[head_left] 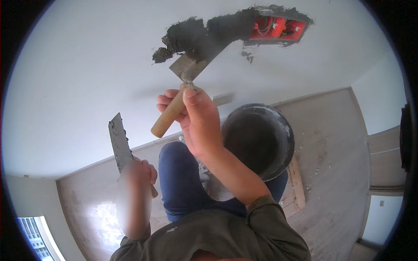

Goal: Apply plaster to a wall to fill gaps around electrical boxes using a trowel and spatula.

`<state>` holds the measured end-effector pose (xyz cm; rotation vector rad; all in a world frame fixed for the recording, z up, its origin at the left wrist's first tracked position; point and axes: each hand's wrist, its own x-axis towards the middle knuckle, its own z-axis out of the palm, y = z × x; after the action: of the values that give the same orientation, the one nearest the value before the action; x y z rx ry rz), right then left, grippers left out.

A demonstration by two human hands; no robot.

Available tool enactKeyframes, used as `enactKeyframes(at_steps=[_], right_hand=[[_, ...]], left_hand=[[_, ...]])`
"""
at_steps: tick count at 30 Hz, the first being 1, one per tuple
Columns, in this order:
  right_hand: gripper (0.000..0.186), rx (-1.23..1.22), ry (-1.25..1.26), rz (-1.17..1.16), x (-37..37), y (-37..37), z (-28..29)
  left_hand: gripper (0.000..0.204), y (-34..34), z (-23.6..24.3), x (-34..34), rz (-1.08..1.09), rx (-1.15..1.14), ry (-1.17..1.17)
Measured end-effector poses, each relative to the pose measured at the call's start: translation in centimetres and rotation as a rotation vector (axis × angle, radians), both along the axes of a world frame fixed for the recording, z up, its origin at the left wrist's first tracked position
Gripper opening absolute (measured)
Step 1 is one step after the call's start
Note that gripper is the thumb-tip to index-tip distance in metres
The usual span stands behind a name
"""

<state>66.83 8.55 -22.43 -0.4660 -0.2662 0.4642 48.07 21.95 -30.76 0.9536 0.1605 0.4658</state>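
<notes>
My right hand [198, 115] is closed around the wooden handle of a plastering trowel [169, 113]. The trowel's metal blade lies at the lower edge of a dark strip of wet mortar [187, 37] on the white wall, and mortar hides part of the blade. At the strip's right end, red electrical boxes [278, 28] with wires inside are set into the wall. Lower left, my left hand [140, 172] grips a flat steel blade tool [119, 141], its blade pointing up and smeared with grey mortar. A blurred patch covers part of that hand and forearm.
A black bucket [285, 139] stands close to my right forearm, in front of my knees. Beside it lies a wooden board [297, 185] on the dusty floor [331, 174]. A light switch or socket plate [382, 203] is on the far right wall; a window [37, 237] is at lower left.
</notes>
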Motion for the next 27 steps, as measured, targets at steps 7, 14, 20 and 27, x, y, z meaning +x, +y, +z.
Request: enactKeyframes(at_steps=[7, 14, 20, 27], right_hand=[[0.041, -0.076, 0.003, 0.079, -0.8, 0.5, -0.3], [0.036, -0.13, 0.01, 0.169, -1.2, -2.0, -0.2], [0.034, -0.154, -0.004, 0.143, -1.5, -3.4, -0.6], [0.033, -0.337, 0.018, 0.239, -1.1, -5.1, -3.1]], left_hand=[[0.015, 0.1, -1.0, -0.3, -0.037, 0.041, 0.065], [0.015, -0.3, -1.2, 0.3, -0.071, 0.036, 0.079], [0.015, -0.8, -1.2, 0.8, -0.088, 0.046, 0.083], [0.013, -2.1, -1.2, 1.4, -0.15, 0.091, 0.044]])
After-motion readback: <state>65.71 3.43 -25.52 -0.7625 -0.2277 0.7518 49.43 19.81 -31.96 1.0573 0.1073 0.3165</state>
